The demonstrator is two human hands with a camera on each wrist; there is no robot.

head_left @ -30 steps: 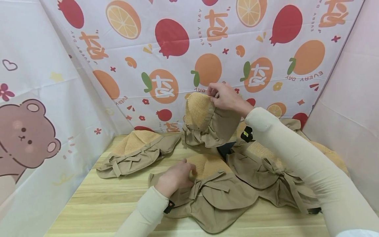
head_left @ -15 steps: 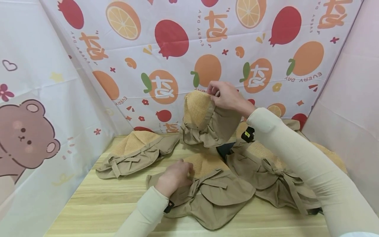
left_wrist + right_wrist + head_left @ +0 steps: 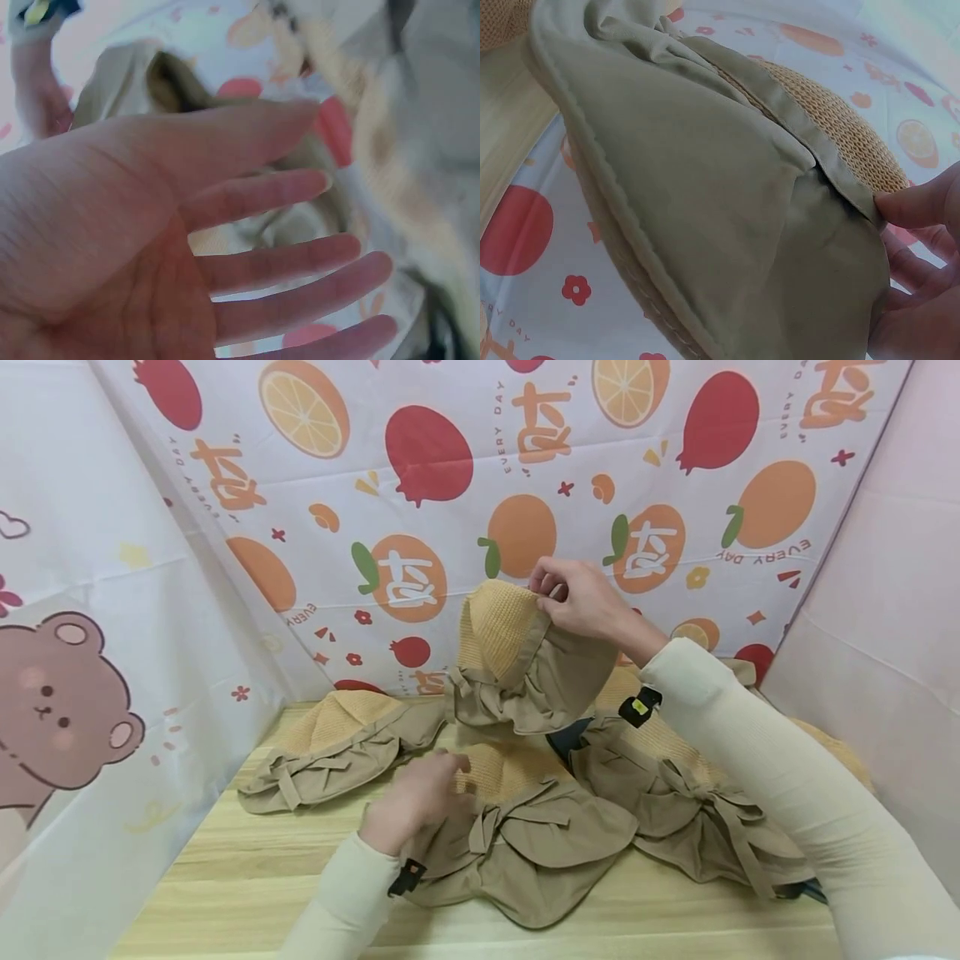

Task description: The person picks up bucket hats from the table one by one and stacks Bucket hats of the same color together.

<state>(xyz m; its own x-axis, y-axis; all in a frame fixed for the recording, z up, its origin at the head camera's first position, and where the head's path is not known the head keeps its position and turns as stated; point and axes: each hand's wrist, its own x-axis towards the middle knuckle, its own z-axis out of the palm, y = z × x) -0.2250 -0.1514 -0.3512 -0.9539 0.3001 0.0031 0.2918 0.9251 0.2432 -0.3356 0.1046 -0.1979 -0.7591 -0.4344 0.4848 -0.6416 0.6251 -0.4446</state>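
My right hand [image 3: 581,602] pinches a sun hat [image 3: 504,635] by the edge where its straw crown meets the khaki cloth brim, holding it up before the back curtain. In the right wrist view, thumb and fingers grip the band of that hat [image 3: 705,157]. My left hand [image 3: 422,797], blurred in the head view, is over the left side of another sun hat [image 3: 525,852] lying on the table with a bow on its front. The left wrist view shows the left hand [image 3: 202,232] with its fingers straight and spread, nothing between them.
A similar hat [image 3: 337,747] lies at the back left of the wooden table [image 3: 247,868]. More hats [image 3: 690,810] lie together on the right, partly behind my right arm. A fruit-print curtain [image 3: 465,543] stands behind, with pale curtains on both sides.
My left hand has let go of the front hat's crown and drawn back to the left. My right hand still holds its hat up, a little higher.
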